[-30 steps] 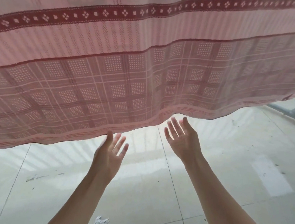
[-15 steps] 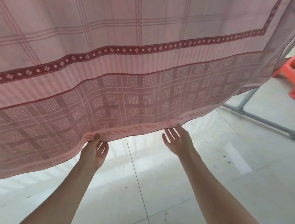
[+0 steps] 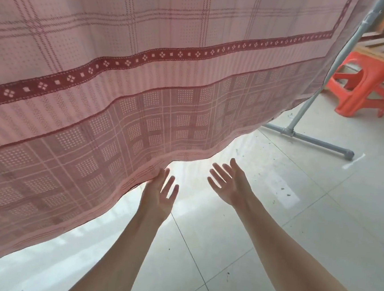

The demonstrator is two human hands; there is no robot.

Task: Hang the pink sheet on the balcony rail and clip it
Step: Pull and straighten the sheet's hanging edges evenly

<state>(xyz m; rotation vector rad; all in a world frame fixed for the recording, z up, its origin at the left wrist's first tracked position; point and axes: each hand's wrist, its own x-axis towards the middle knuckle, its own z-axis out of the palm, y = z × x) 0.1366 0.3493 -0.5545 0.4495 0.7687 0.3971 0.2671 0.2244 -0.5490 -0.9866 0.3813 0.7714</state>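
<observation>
pink sheet [image 3: 146, 76] hangs right in front of me, filling the top and left of my view, its checked lower border sagging in a curve above the pale tiled floor [image 3: 271, 233]. my left hand [image 3: 159, 194] reaches up under that hem, fingers straight and spread, the tips just touching the edge of the cloth, nothing gripped. my right hand [image 3: 230, 183] is up beside it, palm open, fingers fanned, just below the hem and not touching it. to the right, a grey pipe stand [image 3: 304, 122] slants down to its foot on the tiles, and an orange plastic stool [image 3: 367, 91] sits behind it.
</observation>
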